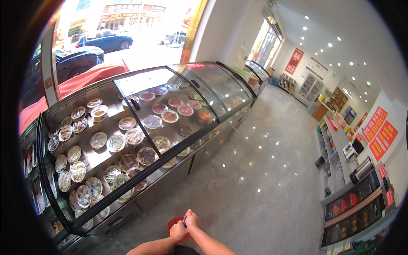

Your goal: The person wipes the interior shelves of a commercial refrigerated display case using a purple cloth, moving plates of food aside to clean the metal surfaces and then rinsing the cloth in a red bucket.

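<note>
Where the two bare hands meet low in view, a small purple piece (185,222) shows between them, mostly hidden. Left hand (178,231): grip clenched on it. Right hand (192,219): likewise, just above and to the right. Red round object (171,221) partly visible behind the hands, over grey floor (250,204). Left: glass display case (187,148) holding wrapped plates (115,143).

Both bare forearms come in from the lower edge and converge, the left forearm (154,247) slanting rightward, the right forearm (209,243) leftward. The left hand (179,230) is closed, fingers curled; the right hand (192,219), also curled into a fist, sits just beside it, slightly farther forward.
</note>
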The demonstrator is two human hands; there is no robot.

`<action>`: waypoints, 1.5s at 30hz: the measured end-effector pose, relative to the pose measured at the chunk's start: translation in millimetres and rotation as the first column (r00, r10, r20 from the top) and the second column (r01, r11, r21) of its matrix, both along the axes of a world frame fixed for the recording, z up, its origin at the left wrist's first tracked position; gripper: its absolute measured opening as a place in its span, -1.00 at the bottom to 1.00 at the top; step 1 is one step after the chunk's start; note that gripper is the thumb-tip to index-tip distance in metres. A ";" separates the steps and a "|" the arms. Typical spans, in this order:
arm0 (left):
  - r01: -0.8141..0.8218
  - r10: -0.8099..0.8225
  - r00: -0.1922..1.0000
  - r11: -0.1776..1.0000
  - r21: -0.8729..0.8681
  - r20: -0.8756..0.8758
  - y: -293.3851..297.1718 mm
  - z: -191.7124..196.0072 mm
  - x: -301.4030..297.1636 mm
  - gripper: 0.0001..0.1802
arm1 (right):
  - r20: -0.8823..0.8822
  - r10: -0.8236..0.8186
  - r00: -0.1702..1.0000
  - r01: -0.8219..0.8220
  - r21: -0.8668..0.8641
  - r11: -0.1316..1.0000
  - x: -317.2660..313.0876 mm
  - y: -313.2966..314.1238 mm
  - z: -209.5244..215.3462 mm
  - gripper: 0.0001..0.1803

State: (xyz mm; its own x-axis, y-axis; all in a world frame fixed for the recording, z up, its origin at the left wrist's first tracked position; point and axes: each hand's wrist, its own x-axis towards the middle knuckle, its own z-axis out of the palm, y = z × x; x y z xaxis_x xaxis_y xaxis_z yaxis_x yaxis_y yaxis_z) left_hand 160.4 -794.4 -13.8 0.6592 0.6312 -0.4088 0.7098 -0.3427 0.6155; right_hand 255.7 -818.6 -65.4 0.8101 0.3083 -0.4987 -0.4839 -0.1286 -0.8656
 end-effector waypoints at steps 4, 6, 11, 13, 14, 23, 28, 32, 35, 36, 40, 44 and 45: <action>0.016 -0.017 1.000 1.000 0.020 0.021 -4.2 7.5 -11.4 -0.39 | 0.019 0.042 0.999 -0.042 0.015 0.999 -13.3 -9.5 -0.2 -0.58; 0.023 -0.016 0.994 0.998 -0.059 0.108 -10.8 37.6 -4.0 -0.35 | 0.204 -0.029 0.979 0.033 -0.012 0.999 2.6 -25.2 -9.0 -0.57; 0.039 0.101 0.919 0.939 -0.343 0.382 44.2 39.3 -17.9 -0.24 | -0.300 0.203 0.932 -0.202 0.036 0.979 1.2 -33.4 111.7 -0.29; 0.045 0.149 0.881 0.918 -0.393 0.449 40.7 56.2 -8.2 -0.36 | -0.376 0.500 0.780 -0.388 0.336 0.858 28.6 -57.7 75.0 -0.47; 0.099 0.095 0.860 0.933 -0.346 0.502 47.2 49.0 -6.2 -0.45 | -0.318 0.490 0.811 -0.401 0.308 0.863 31.1 -59.4 72.4 -0.56; -0.076 0.382 0.797 0.833 -0.549 0.469 59.9 41.5 -33.9 -0.69 | 0.083 0.433 0.897 -0.434 0.340 0.834 12.6 -45.5 122.4 -0.76; -0.129 0.440 0.810 0.779 -0.613 0.389 92.8 54.6 -47.6 -0.62 | 0.692 0.493 0.527 -0.683 -0.001 0.731 -1.4 3.2 195.5 -0.73; 0.196 0.542 0.755 0.350 -0.916 0.369 125.5 110.6 -75.8 -0.56 | 0.781 0.568 0.258 -0.817 -0.137 0.560 -38.4 52.6 236.0 -0.74; 0.447 0.754 0.542 0.114 -0.887 0.370 161.3 104.0 -96.9 -0.51 | 0.807 0.591 -0.002 -0.920 -0.234 0.315 -79.1 99.1 257.3 -0.79; 0.483 0.780 0.520 0.068 -0.873 0.348 180.5 112.4 -108.0 -0.53 | 0.746 0.663 0.067 -0.955 -0.145 0.260 -85.5 110.8 249.5 -0.79; 0.348 0.816 0.302 0.387 -0.854 0.493 251.7 179.5 -151.0 -0.51 | 0.639 0.508 0.577 -0.680 0.032 0.733 -127.8 173.6 232.9 -0.59; 0.211 0.672 0.303 0.644 -0.735 0.676 303.2 170.4 -182.7 -0.54 | 0.095 0.533 0.841 -0.499 0.518 0.695 -185.7 257.1 215.6 -0.61; 0.137 0.596 0.375 0.722 -0.678 0.710 317.3 169.5 -194.2 -0.55 | 0.180 0.552 0.814 -0.567 0.452 0.688 -189.8 272.7 207.1 -0.62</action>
State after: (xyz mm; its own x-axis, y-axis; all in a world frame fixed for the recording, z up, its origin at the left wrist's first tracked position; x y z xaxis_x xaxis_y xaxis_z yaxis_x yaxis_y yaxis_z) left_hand -33.8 -477.1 155.7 0.7084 0.7049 -0.0371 -0.3456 0.3921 0.8526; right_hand 65.8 -546.0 141.7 0.4219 0.8942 -0.1499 -0.4298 0.0516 -0.9014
